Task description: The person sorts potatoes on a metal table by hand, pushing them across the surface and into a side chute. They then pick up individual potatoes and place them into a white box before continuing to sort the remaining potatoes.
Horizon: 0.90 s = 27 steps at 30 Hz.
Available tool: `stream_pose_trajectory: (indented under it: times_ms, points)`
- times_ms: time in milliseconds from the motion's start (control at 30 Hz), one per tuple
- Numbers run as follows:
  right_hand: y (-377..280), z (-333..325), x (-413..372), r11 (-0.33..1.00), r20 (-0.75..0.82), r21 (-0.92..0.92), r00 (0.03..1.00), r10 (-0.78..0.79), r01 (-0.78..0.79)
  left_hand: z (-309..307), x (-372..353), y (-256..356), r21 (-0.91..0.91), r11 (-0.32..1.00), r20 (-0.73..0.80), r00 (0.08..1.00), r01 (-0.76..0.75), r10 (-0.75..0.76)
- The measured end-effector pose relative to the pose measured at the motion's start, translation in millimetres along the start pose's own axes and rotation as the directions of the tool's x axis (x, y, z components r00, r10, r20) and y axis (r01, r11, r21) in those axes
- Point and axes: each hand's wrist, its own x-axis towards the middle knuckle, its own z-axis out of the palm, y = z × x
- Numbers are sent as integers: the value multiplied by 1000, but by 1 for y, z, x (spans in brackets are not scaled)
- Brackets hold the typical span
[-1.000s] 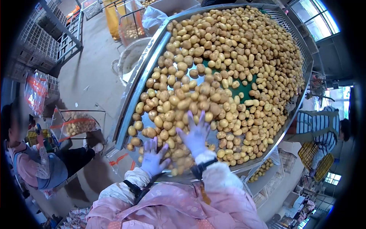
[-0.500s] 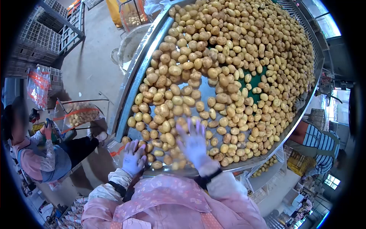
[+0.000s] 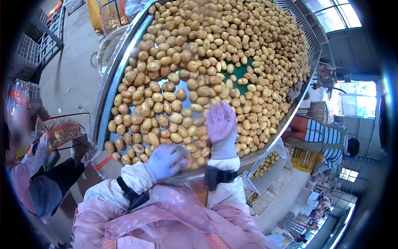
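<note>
Many potatoes point(image 3: 163, 120) are spread over a metal sorting table point(image 3: 181, 90), heaped more thickly toward the far right. My right hand point(image 3: 222, 123), in a pale glove, is over the potatoes near the front edge. Its fingers are stretched out and held together, with its palm side showing and nothing in it. My left hand point(image 3: 165, 162), also gloved, is low at the front edge beside the nearest potatoes. Its fingers bend to the right and are smeared by motion, so whether they hold a potato is hidden.
A raised metal rim point(image 3: 120, 62) borders the table's left side. Beyond it stand a white tub point(image 3: 112, 47) and a bag of potatoes point(image 3: 64, 132) near a seated person point(image 3: 39, 178). On the right are a chute with potatoes point(image 3: 265, 164), a yellow crate point(image 3: 306, 159) and another person point(image 3: 327, 135).
The view has swung right, so the table sits further left. My left hand has come rightward along the front edge, closer to my right hand. My right hand has turned to show its palm.
</note>
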Motion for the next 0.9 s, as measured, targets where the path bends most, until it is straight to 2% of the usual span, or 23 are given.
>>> stream_pose_trajectory:
  times_ms: [33,67,100,200,267,300,367,400,433,533,633,733,900]
  points:
    - [-8,38,-5,977,-9,196,996,89,-86,-9,3,17,-76,997,97,995,30,-23]
    - [-11,59,-8,971,-3,221,996,93,-90,-16,4,31,-146,987,197,980,68,-38]
    - [-12,71,-12,965,2,246,995,95,-93,-13,2,44,-219,976,116,993,25,1]
    - [-9,85,-26,993,70,51,991,-110,107,-28,-7,83,-299,915,278,942,272,-189]
    - [-14,103,-44,940,127,-86,939,-319,331,-24,-11,94,-262,925,188,954,276,-232]
    - [-17,112,-54,888,165,-148,896,-412,435,-22,-15,99,-264,918,174,951,297,-257]
    - [-23,132,-73,700,242,-340,778,-580,628,-19,-21,102,-286,905,157,947,314,-279]
    - [-25,140,-79,575,293,-421,705,-646,702,-19,-24,104,-274,913,147,951,303,-272]
    - [-26,143,-82,511,296,-460,668,-682,726,-19,-28,106,-263,919,140,954,294,-265]
    - [-28,148,-94,294,494,-489,538,-682,821,-19,-32,112,-283,917,106,959,282,-262]
    - [-24,152,-90,170,605,-402,401,-688,900,-23,-34,117,-322,903,77,959,283,-273]
    - [-22,151,-92,32,644,-514,410,-646,857,-23,-36,117,-317,908,41,961,273,-275]
    - [-22,143,-81,-274,761,-524,299,-576,807,-28,-35,123,-332,884,88,944,329,-318]
